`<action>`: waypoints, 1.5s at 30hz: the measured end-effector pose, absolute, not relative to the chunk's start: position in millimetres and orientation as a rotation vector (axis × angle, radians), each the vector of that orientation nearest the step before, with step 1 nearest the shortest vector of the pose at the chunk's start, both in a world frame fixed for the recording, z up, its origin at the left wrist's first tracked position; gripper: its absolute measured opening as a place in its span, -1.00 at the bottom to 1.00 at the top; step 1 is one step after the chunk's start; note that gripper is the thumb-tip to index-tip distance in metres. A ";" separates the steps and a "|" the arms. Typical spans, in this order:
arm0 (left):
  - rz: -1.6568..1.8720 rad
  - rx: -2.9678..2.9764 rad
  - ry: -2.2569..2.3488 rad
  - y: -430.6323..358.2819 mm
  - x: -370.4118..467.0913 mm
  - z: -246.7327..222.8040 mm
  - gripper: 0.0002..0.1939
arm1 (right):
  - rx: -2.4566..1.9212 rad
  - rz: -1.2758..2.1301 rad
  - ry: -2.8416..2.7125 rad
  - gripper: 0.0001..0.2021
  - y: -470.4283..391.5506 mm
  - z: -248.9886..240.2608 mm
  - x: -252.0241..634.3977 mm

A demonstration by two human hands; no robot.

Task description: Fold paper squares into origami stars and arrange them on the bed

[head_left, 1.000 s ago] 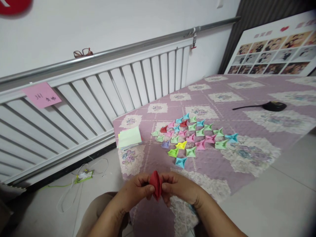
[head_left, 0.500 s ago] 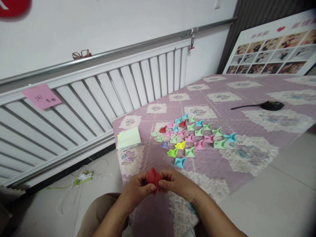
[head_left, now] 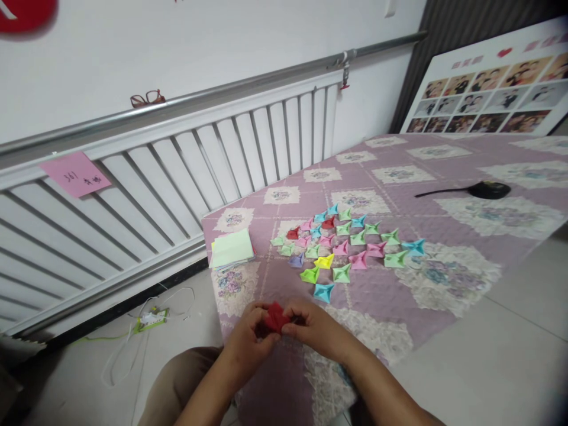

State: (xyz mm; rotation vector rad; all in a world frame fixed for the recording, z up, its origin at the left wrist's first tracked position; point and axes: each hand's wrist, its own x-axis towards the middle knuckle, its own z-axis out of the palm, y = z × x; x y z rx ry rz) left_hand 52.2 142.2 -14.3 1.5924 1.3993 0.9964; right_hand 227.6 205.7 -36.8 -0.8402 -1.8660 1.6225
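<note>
A piece of folded red paper [head_left: 276, 318] is pinched between my two hands, low over the near end of the table. My left hand [head_left: 252, 332] grips its left side, thumb in front and fingers curled behind. On the other side my right hand [head_left: 311, 326] closes on it with thumb and fingers. Parts of the paper are hidden by the fingers. Just beyond my hands stand several small folded paper boats in rows, among them a blue paper boat [head_left: 323, 292], a lime green paper boat [head_left: 309, 274] and a yellow paper boat [head_left: 324, 261].
A stack of coloured paper sheets [head_left: 232, 248] lies at the table's left edge. A black object with a thin handle [head_left: 488, 189] rests on the right of the flowered tablecloth [head_left: 284, 278]. A radiator [head_left: 177, 160] runs along the wall; a power strip [head_left: 151, 318] lies on the floor.
The red paper has been turned and compressed between my fingers, now looking shorter and wider than its earlier upright diamond. My hands have shifted slightly around it. The boats and sheets stay put.
</note>
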 end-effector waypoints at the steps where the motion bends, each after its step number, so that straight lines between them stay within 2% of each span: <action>1: 0.998 1.616 1.414 142.1 52.0 -15.2 -0.89 | -0.847 1.573 -1.875 -0.88 205.4 -36.6 226.5; 7: 1.030 1.668 1.524 139.4 51.7 -27.7 -0.89 | -0.780 1.347 -1.953 -0.98 203.1 -34.3 223.5; 13: 1.109 1.686 1.505 139.7 54.9 -36.0 -0.85 | -0.733 1.318 -1.975 -0.93 202.3 -32.3 225.0; 22: 0.948 1.882 1.494 141.1 55.2 -26.1 -0.71 | -0.744 1.233 -2.014 -0.92 201.3 -32.2 225.8; 28: 0.768 1.896 1.452 147.0 48.9 -20.4 -0.73 | -0.731 1.242 -2.023 -0.92 202.8 -33.4 227.6; 34: 0.700 1.902 1.432 150.0 45.6 -15.3 -0.85 | -0.823 1.278 -2.045 -0.91 202.8 -35.7 228.1; 40: 0.721 1.879 1.470 150.1 48.8 -11.4 -0.93 | -0.924 1.328 -1.996 -0.93 201.8 -32.3 227.5; 45: 0.823 1.624 1.650 148.6 60.0 -20.9 -0.95 | -0.970 1.318 -1.945 -0.85 203.2 -29.1 225.1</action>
